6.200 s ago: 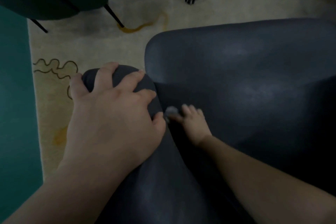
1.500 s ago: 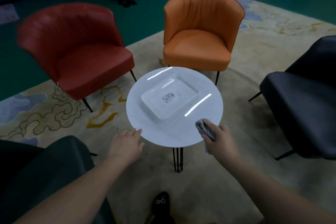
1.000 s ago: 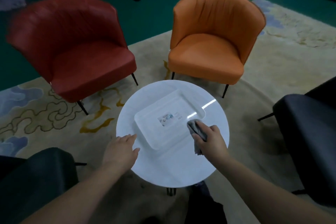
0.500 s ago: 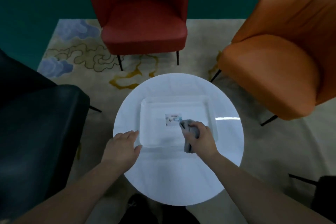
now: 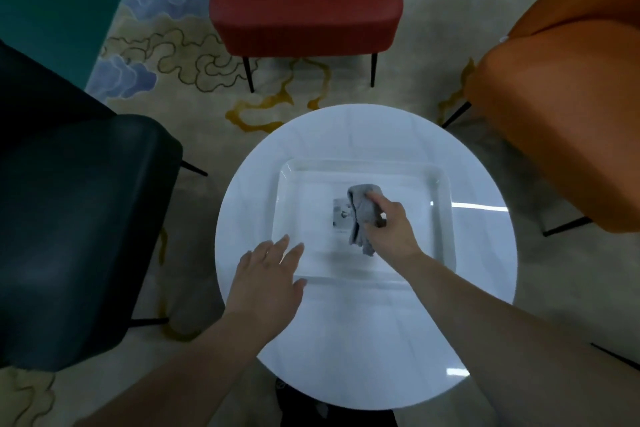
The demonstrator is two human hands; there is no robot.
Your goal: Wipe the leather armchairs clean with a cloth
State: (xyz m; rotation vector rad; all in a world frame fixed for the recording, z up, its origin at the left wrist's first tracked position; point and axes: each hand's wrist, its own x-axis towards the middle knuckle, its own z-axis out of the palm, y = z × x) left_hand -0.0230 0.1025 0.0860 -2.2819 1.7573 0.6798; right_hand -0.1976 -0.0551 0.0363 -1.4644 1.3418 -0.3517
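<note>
right hand: the right hand [image 5: 391,229] is pinching a small crumpled grey cloth [image 5: 362,215], fingers curled round it, over the middle of the shallow white rectangular tray [image 5: 441,215], centre of the frame.
left hand: the left hand [image 5: 268,279] is lying flat with fingers straight, holding nothing, at the tray's lower left corner, on the round white glossy table [image 5: 346,367].
cloth: it is hanging bunched from the pinch, lower end dangling onto or just above the tray floor; I cannot tell whether it is touching. It is covering part of a small printed label [image 5: 341,217] on the tray floor.
chairs: the dark leather armchair [image 5: 79,232] is filling the left of the frame, the red armchair [image 5: 304,0] top centre, the orange armchair [image 5: 568,97] upper right. All are standing apart from the table on a beige patterned rug [image 5: 180,55].
step: judging by the pose, she or he is parking the cloth in the tray, away from any chair.
risk 1: wiping is pausing here; the red and orange seats may be getting skipped. Nothing here shows which chairs are done.
risk 2: the flat palm is leaning on a light tray and a thin-legged table; a hard push could be sliding the tray or tipping the top.
risk 3: the cloth is trailing off one side of the pinch; a quick lift could be dropping it onto the rug and picking up dirt.
risk 4: a bunched cloth is giving little contact area; it may be smearing leather rather than cleaning.
</note>
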